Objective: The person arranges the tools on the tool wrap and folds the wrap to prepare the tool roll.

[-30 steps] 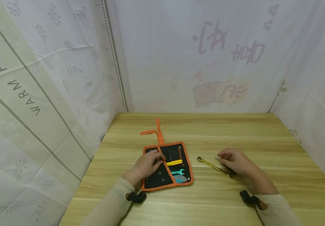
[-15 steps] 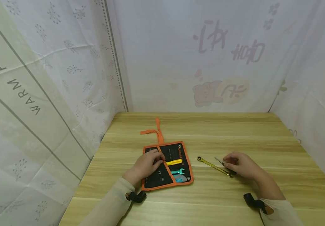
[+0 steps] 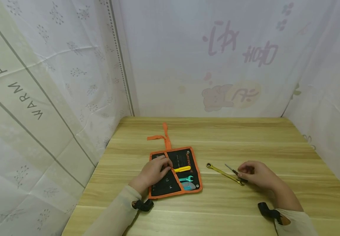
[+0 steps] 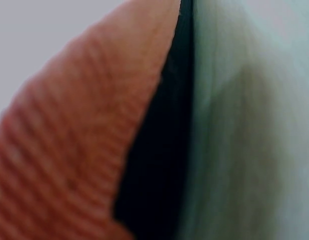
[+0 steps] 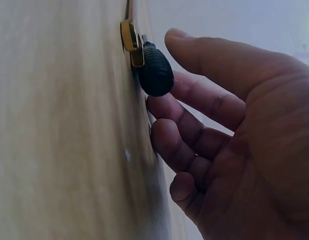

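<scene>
My left hand rests on a black tool pouch with orange trim, its thumb and index pinching the pocket's orange edge. The left wrist view is filled by blurred skin beside the dark pouch. From the pocket stick out a yellow handle, a teal open-end wrench and a grey-and-blue tool end. On the right, a small screwdriver with a black handle lies against a gold ratchet wrench. My right hand has its fingers loosely bent beside that handle, the thumb apart from it.
An orange tie strap extends from the pouch's far edge. The wooden table meets patterned cloth hanging at the back and sides. Each wrist carries a black camera mount.
My right hand has drawn back toward the right and near side, letting go of the screwdriver, whose shaft and handle now show more. The left hand and pouch have stayed put.
</scene>
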Action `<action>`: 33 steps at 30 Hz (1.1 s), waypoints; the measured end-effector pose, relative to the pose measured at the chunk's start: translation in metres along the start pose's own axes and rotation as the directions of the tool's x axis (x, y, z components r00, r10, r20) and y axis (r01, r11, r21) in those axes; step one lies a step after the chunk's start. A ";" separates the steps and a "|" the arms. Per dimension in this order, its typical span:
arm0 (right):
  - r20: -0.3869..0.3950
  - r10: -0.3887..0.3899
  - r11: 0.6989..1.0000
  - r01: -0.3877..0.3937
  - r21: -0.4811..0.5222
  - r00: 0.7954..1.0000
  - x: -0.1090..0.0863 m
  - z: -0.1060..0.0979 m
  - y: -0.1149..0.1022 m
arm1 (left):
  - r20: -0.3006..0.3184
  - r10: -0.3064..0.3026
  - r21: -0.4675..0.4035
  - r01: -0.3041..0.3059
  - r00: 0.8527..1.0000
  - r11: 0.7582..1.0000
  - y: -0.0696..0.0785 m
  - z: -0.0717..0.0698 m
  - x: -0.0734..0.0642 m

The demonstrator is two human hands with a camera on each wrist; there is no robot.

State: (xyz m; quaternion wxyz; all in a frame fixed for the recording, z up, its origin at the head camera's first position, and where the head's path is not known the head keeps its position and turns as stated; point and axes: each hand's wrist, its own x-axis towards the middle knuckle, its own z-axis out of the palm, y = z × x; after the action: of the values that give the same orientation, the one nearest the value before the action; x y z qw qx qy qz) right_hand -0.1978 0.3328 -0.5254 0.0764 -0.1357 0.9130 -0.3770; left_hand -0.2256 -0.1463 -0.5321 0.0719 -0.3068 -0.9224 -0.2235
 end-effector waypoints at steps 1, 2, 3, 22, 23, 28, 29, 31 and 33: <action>0.008 -0.008 1.000 0.008 0.001 1.000 -0.001 -0.001 -0.001 | -0.004 0.002 -0.003 -0.002 1.000 1.000 0.000 0.000 0.000; 0.011 -0.005 1.000 0.005 0.006 1.000 -0.001 -0.001 -0.001 | -0.006 0.002 -0.004 -0.002 1.000 1.000 0.000 0.000 0.000; 0.017 -0.008 1.000 0.007 0.010 1.000 -0.001 -0.002 -0.002 | -0.006 0.002 -0.005 -0.002 1.000 1.000 0.001 0.000 0.000; 0.031 0.010 1.000 -0.011 0.025 0.999 -0.003 -0.003 -0.005 | -0.006 -0.012 -0.005 0.012 1.000 1.000 0.000 0.001 0.000; 0.031 0.010 1.000 -0.010 0.025 0.999 -0.004 -0.003 -0.005 | -0.006 -0.013 -0.005 0.013 1.000 1.000 0.000 0.001 0.000; 0.026 0.002 1.000 -0.003 0.024 1.000 -0.003 -0.004 -0.004 | -0.004 -0.018 -0.001 0.018 1.000 1.000 0.000 0.001 -0.001; 0.023 0.000 1.000 0.000 0.024 1.000 -0.003 -0.004 -0.003 | -0.003 -0.019 -0.001 0.019 1.000 1.000 0.000 0.001 -0.001; 0.022 -0.005 1.000 0.005 0.022 1.000 -0.003 -0.004 -0.002 | 0.000 -0.021 -0.002 0.021 1.000 1.000 0.000 0.001 -0.001; 0.018 -0.008 1.000 0.008 0.021 1.000 -0.003 -0.003 -0.002 | 0.001 -0.022 -0.002 0.022 1.000 1.000 0.001 0.000 -0.001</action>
State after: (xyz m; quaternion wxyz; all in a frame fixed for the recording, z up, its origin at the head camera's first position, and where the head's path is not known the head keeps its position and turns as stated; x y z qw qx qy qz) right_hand -0.1955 0.3349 -0.5217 0.0848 -0.1420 0.9077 -0.3856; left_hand -0.2245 -0.1461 -0.5325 0.0686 -0.2967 -0.9255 -0.2252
